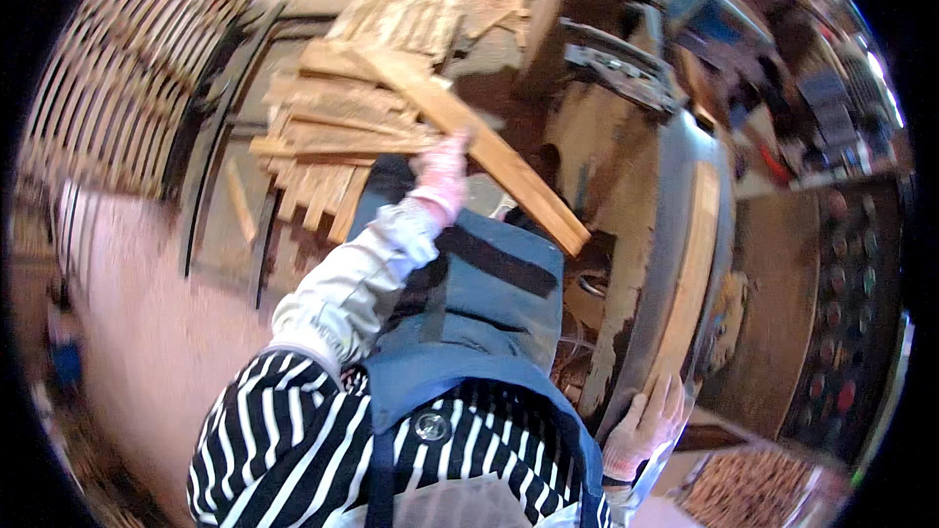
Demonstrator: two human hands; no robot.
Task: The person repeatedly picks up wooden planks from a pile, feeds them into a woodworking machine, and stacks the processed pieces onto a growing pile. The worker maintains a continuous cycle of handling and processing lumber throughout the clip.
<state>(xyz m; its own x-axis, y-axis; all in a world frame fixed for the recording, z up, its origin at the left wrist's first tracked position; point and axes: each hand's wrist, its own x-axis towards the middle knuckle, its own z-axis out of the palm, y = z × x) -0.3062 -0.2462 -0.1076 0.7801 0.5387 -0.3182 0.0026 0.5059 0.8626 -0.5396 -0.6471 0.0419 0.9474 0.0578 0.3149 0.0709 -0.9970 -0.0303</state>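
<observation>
My left hand, in a pale glove, is closed on the edge of a long wooden board. The board slants across a pile of wooden boards on its far left end, and its near end points toward the machine. At the lower right, my right hand, also gloved, lies with fingers stretched out against the near end of a wooden strip. That strip lies lengthwise on the narrow bed of a woodworking machine. Motion blurs the left fingers somewhat.
A dark metal rack stands beside the pile. Slatted wood stacks fill the far left. Right of the machine is a control panel with rows of knobs. Wood chips lie at the lower right. A blue-grey apron covers my front.
</observation>
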